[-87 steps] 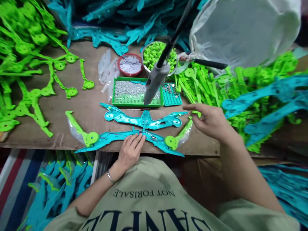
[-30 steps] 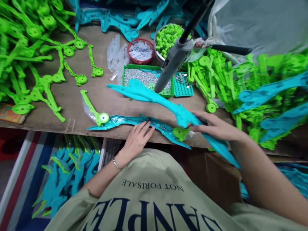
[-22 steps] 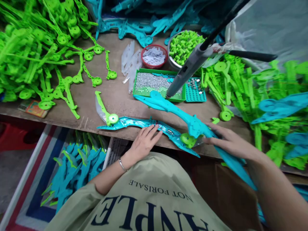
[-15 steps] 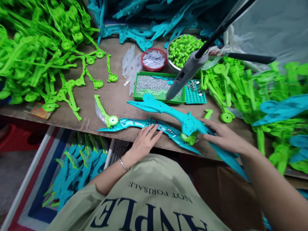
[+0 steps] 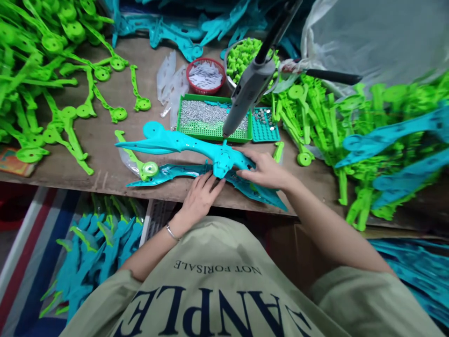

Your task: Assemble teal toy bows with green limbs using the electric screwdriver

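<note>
A blue plastic bow-shaped shell (image 5: 196,145) hangs tilted over a second blue shell (image 5: 171,172), which lies along the table's front edge. My right hand (image 5: 264,171) grips the upper shell right of its middle, thumb and fingers on either side. My left hand (image 5: 198,196) lies with fingers stretched onto the middle of the lower shell, its fingertips partly under the upper one. A green arm with a round end (image 5: 149,169) sits at the lower shell's left end. The lower shell's right part is mostly covered. A grey hanging screwdriver (image 5: 245,93) points down just behind the upper shell.
Behind are a green tray of screws (image 5: 206,112), a teal tray (image 5: 265,133), a red basket of white strips (image 5: 205,89) and a bowl of green pieces (image 5: 242,56). Green arms (image 5: 42,84) pile up left, more green parts (image 5: 326,117) right. Blue-green assemblies (image 5: 98,252) stand below left.
My right hand has brought the upper shell leftward over the lower one, covering more of it. My left hand stays on the lower shell. The camera view has shifted a little.
</note>
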